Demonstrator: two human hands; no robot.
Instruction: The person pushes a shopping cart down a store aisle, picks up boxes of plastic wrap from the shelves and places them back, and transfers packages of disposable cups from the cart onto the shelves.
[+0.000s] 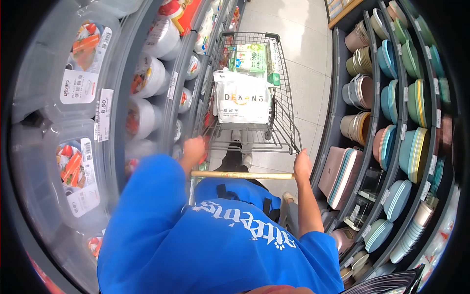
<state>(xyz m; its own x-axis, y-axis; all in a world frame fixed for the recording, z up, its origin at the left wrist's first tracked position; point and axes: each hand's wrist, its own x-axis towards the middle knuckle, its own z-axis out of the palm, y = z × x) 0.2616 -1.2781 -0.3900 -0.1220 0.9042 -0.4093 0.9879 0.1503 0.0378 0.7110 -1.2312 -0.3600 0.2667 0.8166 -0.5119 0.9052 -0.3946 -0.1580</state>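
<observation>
Ahead of the torso, between two shelf rows, stands a dark wire shopping cart (pixel 271 35) with a pale yellow handle bar (pixel 240 175). Inside, a white plastic bag (pixel 243 100) reads "DEKANG" above an orange curve, just behind green-and-white packages (pixel 250 58). A white price label (pixel 104 115) on the left shelf shows "8.50". The right hand (pixel 303 164) curls around the cart's near right corner, beyond the bar's end; the left hand (pixel 194 150), blurred, bends at the opposite side, its grip impossible to tell.
</observation>
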